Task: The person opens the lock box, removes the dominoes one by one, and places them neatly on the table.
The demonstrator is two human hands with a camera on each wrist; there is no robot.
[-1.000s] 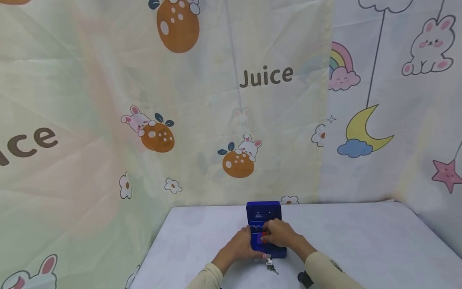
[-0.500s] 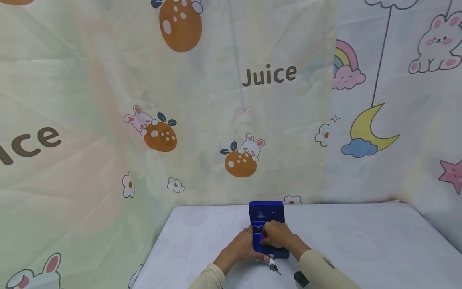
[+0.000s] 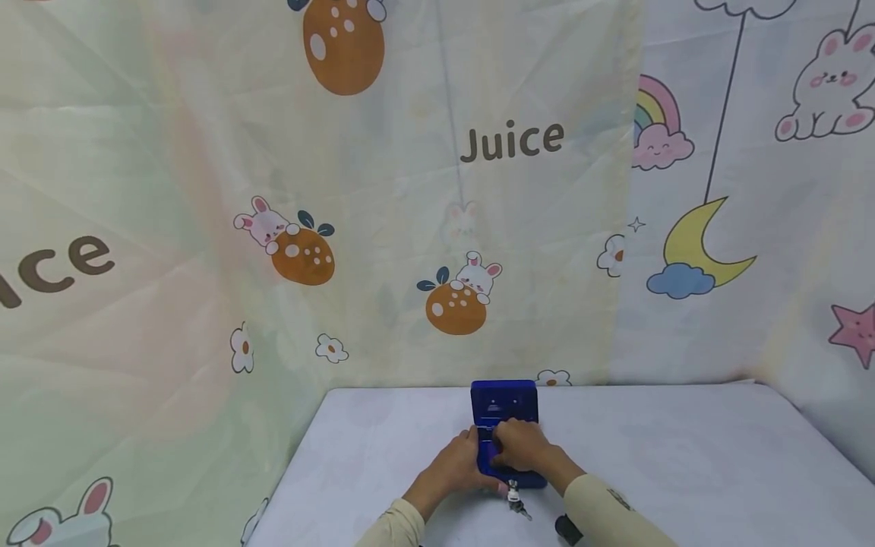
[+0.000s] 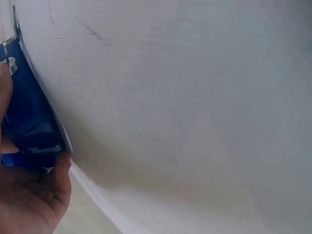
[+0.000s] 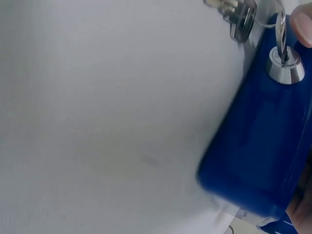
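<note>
A small blue cash box (image 3: 504,396) stands on the white table with its lid raised. My left hand (image 3: 451,462) grips its left side, the thumb at the front near the lock and fingers (image 4: 62,170) round the back corner. A key sits in the silver lock (image 5: 285,70), and more keys (image 3: 516,501) hang from its ring. My right hand (image 3: 521,445) reaches into the box with fingers bent downward. A purple patch (image 3: 493,453) shows beside its fingers; I cannot tell whether they hold it.
White cloth covers the table (image 3: 670,456), whose far edge meets a printed curtain (image 3: 383,228) right behind the box. A black object (image 3: 568,529) lies by the right sleeve (image 3: 615,509).
Red showing beside the right fingers a second ago is now hidden, and less purple shows. The right hand has shifted slightly within the box; the left keeps its hold. The head view has shifted slightly.
</note>
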